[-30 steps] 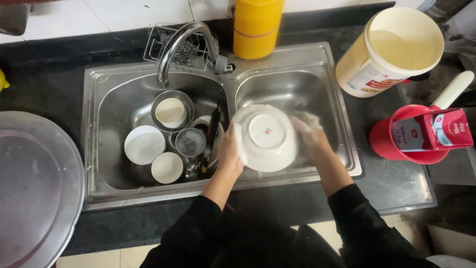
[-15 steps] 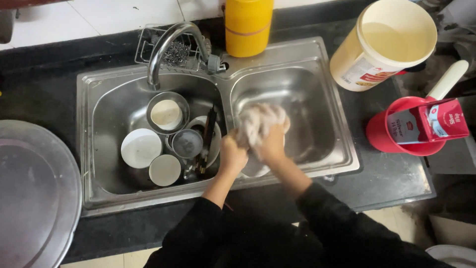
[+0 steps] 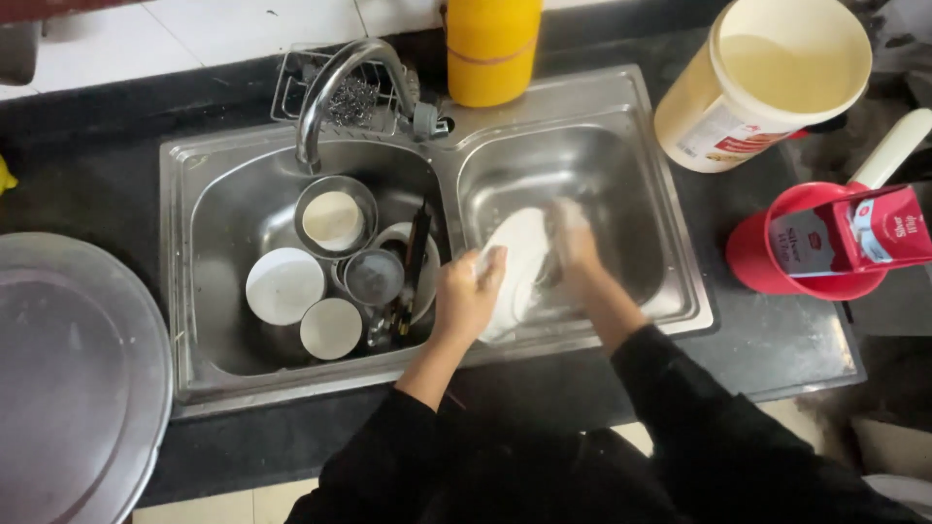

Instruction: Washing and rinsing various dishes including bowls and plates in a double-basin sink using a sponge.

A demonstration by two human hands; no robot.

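A: Stainless double sink (image 3: pixel 670 243) set in a dark counter. Right basin holds the white plate (image 3: pixel 519 267), tilted on edge over the basin floor. Left hand (image 3: pixel 466 296) clamps its near-left rim, fingers curled over the edge. Right hand (image 3: pixel 575 247) lies against the plate's face; blurred, so I cannot tell whether the fingers are flat or closed on a cloth.

B: Step in hand?

A: Judged as scrubbing the plate's face. No water visible at the curved tap (image 3: pixel 335 92), which points into the left basin.

B: Left basin contents?

A: Stacked crockery: two white bowls (image 3: pixel 283 285) at the near left, a steel bowl (image 3: pixel 336 215) further back, a small steel cup (image 3: pixel 374 277), dark-handled utensils (image 3: pixel 413 272) leaning beside them.

B: Surroundings?

A: Yellow container (image 3: pixel 490 49) at the far edge, cream tub (image 3: pixel 767 82) far right, red bucket (image 3: pixel 796 252) right, large steel lid (image 3: pixel 68 378) near left.

B: Next move calls for?

A: Probably a firm rim grip while turning the slippery plate to reach its other side.
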